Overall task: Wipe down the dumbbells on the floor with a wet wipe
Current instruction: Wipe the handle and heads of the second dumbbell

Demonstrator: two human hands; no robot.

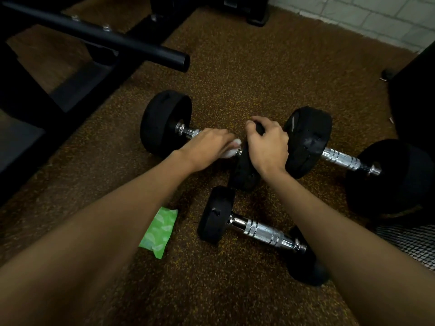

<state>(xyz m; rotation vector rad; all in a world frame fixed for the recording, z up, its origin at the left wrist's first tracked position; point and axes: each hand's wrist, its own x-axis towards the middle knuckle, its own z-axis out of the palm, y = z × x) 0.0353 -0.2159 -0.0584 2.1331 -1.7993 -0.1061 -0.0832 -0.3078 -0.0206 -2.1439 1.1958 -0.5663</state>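
Three dumbbells lie on the speckled brown floor (235,67). The left dumbbell (164,123) lies crosswise, its outer black plate standing on edge and its chrome handle running toward the middle of the view. The left grip (207,147) lies over that handle, fingers curled down, with a white wipe (231,150) bunched under them against the chrome. Only a bit of the wipe shows past the fingertips. The right grip (268,147) is closed over the top rim of the same dumbbell's inner plate, fingers hooked over its far side and thumb toward the wipe.

The right dumbbell (341,158) lies just beside that plate, its near plate almost touching the right grip's knuckles and its handle angled away to the right. The near dumbbell (263,231) lies closer to the person, partly hidden by the right forearm.

A green wipe pack (159,231) lies flat on the floor next to the left forearm, apart from the dumbbells. A black bar (106,36) of a rack crosses the upper left. A white tiled wall (353,12) shows at the upper right, and a dark mesh (404,243) at the right edge.
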